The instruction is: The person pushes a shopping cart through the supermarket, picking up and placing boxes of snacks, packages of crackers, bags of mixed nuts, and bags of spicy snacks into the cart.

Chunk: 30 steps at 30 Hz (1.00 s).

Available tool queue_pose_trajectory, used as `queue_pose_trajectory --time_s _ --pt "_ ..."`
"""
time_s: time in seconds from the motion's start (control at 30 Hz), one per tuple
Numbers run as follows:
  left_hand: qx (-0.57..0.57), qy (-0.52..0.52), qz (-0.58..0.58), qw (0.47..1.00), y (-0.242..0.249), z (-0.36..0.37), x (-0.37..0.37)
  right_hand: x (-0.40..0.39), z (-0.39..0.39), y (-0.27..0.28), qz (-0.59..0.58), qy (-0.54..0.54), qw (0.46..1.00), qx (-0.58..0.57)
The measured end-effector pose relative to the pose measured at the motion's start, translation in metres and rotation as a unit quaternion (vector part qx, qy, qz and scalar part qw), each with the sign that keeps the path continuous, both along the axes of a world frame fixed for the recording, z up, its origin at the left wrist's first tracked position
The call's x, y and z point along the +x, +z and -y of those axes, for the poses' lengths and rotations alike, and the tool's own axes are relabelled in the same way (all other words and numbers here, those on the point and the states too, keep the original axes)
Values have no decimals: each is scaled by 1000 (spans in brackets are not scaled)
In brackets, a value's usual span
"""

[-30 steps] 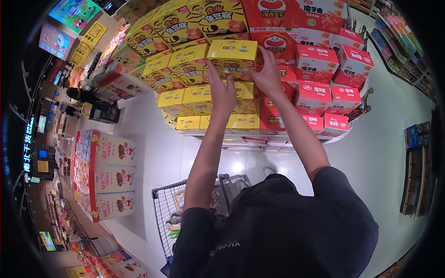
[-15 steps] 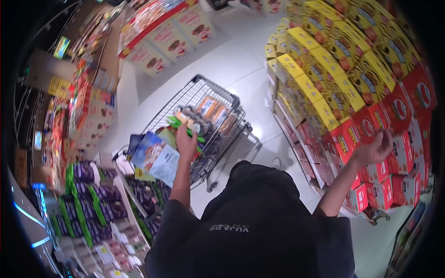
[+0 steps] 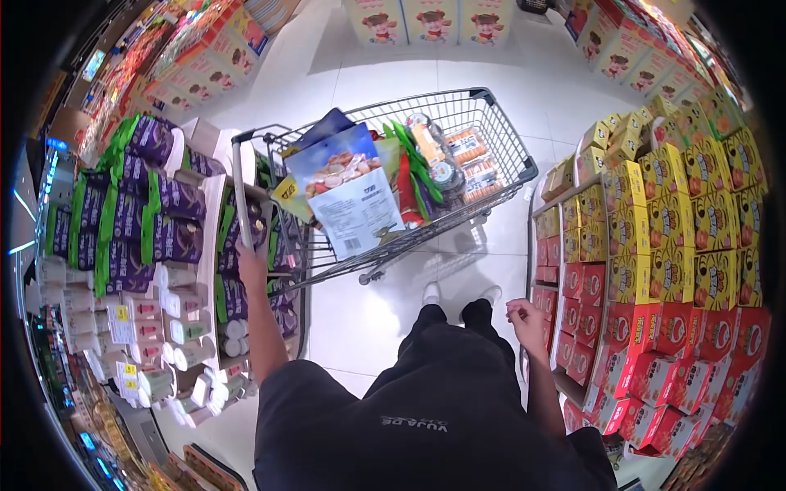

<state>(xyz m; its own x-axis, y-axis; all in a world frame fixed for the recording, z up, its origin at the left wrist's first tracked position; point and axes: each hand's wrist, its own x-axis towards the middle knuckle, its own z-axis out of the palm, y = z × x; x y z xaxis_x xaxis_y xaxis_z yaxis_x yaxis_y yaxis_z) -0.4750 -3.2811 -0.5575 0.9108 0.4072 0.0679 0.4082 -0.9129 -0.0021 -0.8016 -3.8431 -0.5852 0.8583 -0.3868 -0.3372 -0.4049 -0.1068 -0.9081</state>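
A wire shopping cart [image 3: 393, 248] stands in front of me, turned with its handle [image 3: 240, 192] to the left. My left hand [image 3: 252, 266] is closed around the near end of that handle. In the cart lie a large blue-and-white printed bag [image 3: 356, 200], green-and-red packages [image 3: 407, 184], clear round-lidded tubs [image 3: 442, 174] and trays of orange-brown food [image 3: 468, 164]. My right hand [image 3: 528, 325] hangs at my right side near the stacked boxes, fingers loosely bent and nothing visible in them.
Purple-and-green bags [image 3: 176, 200] and white cups [image 3: 184, 331] fill the left shelf. Yellow boxes [image 3: 626, 204] and red boxes [image 3: 647, 376] are stacked on the right. Printed display bins [image 3: 434, 20] stand ahead. My white shoes [image 3: 431, 294] are on the pale floor [image 3: 352, 327].
My left hand has left the goods in the cart and now grips the handle. My right hand has dropped from beside the red boxes to my side. The view has turned right.
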Motion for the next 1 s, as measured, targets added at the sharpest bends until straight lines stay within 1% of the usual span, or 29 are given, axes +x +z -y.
queue_pose_trajectory --time_s 0.03,0.07,0.1,0.13,0.2,0.23,0.33,0.4,0.47,0.5,0.53,0.57,0.6,0.63,0.67,0.7,0.77,0.83,0.87,0.9,0.93,1.0 --pt "-101 -29 -13 994 11 1 -5 8 -3 0 -5 36 999 -21" --pt "-80 -17 7 997 14 12 -14 16 -6 1 -11 74 996 -42" --pt "-104 -17 13 994 23 17 -19 25 -14 -2 7 64 997 -48" --pt "-96 -19 20 995 17 12 -21 36 -26 3 4 81 996 -47" --pt "-148 -19 4 989 23 15 -30 61 -47 24 10 137 987 -78" --pt "-161 -14 4 987 20 16 -37 70 -59 33 17 148 985 -85" --pt "-187 -24 18 982 13 21 -60 76 -105 64 71 235 963 -108" --pt "-200 -36 34 979 8 23 -79 61 -134 79 93 258 955 -111" --pt "-230 -37 15 972 6 26 -97 36 -154 90 64 324 940 -83" --pt "-219 -52 23 974 9 32 -110 21 -161 91 67 348 931 -84" --pt "-239 -34 16 970 18 41 -124 2 -169 88 69 369 923 -81" --pt "-219 -53 -8 974 25 48 -135 -17 -174 86 71 377 921 -63" --pt "-197 -70 -35 977 27 50 -147 -33 -179 82 76 371 924 -57" --pt "-194 -122 -62 971 29 48 -159 -50 -182 78 68 364 929 -11" --pt "-178 -130 -66 973 26 51 -173 -67 -187 71 57 357 932 37" --pt "-174 -137 -76 972 23 54 -187 -81 -193 58 51 345 936 50" --pt "-173 -155 -96 968 28 64 -216 -101 -205 61 46 329 942 45" --pt "-182 -188 -119 958 52 86 -253 -115 -215 79 53 309 949 46" --pt "-175 -202 -121 956 45 90 -266 -120 -217 92 88 301 949 11" --pt "-177 -230 -133 948 50 98 -281 -124 -218 100 120 294 948 -25" --pt "-179 -257 -146 939 57 106 -298 -128 -220 104 108 274 956 -16" --pt "-192 -326 -133 916 58 115 -330 -138 -226 117 124 212 969 -22"
